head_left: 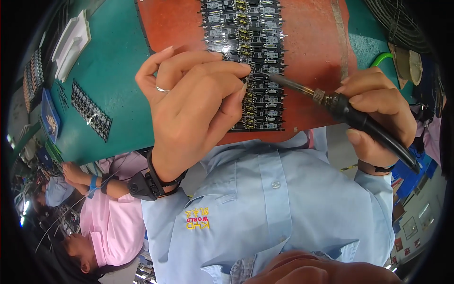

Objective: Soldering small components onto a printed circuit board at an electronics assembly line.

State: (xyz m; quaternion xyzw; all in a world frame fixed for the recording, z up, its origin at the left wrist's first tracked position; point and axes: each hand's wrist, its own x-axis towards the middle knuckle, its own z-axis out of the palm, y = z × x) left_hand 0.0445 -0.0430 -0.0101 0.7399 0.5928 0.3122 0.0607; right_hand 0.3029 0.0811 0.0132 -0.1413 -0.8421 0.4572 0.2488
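A panel of black circuit boards [268,57] joined in rows lies on a red mat [312,42]. Small yellow parts run down the panel's middle. Over its left side, my left hand [189,94] pinches with thumb and forefinger close above the boards; what sits between the fingertips is too small or hidden to make out. My right hand [380,106] grips the black handle of a soldering iron [352,113]. The iron's thin metal tip points left and reaches the panel just beside my left fingertips. Whether the tip touches a board I cannot tell.
On the green table [127,125] at left are a loose circuit board strip [91,111], a white plastic piece [73,45] and a blue tray [49,116]. A person in pink [113,222] works at lower left. A wire fan guard [397,21] stands at upper right.
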